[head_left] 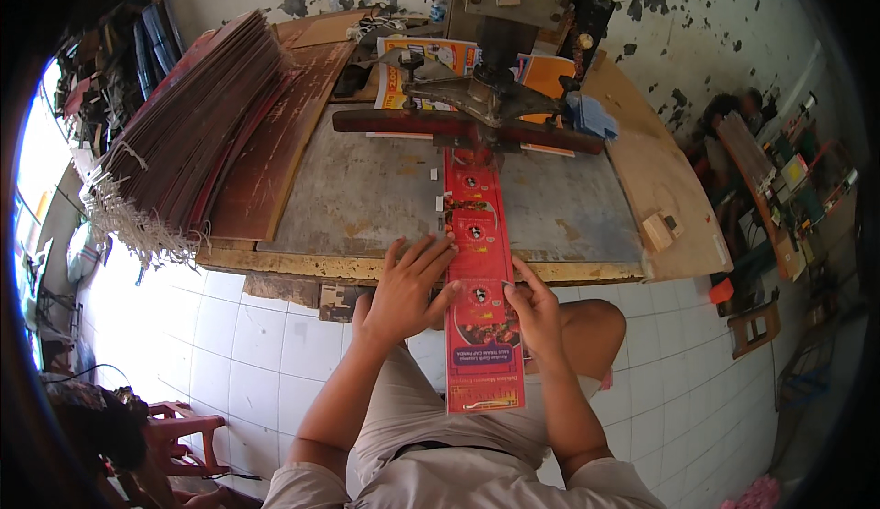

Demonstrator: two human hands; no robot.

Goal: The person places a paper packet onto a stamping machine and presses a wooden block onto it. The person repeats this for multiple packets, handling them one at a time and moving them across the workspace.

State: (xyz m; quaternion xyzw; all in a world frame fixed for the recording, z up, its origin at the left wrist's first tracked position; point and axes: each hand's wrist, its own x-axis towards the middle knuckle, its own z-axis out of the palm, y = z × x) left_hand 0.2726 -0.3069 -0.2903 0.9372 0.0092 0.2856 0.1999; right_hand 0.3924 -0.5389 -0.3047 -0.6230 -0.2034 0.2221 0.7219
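Your right fingers are pinching red strip | left fingers loosely touching it | far end reaching press bar, upper centre | seemingly part-fed, lower-centre length outside

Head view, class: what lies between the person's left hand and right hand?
In the head view, a long red printed strip lies between the left hand and the right hand, one hand at each long edge.

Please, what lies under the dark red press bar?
The red printed strip runs beneath the dark red press bar; its far end is covered. Printed sheets lie behind; anything else underneath is hidden.
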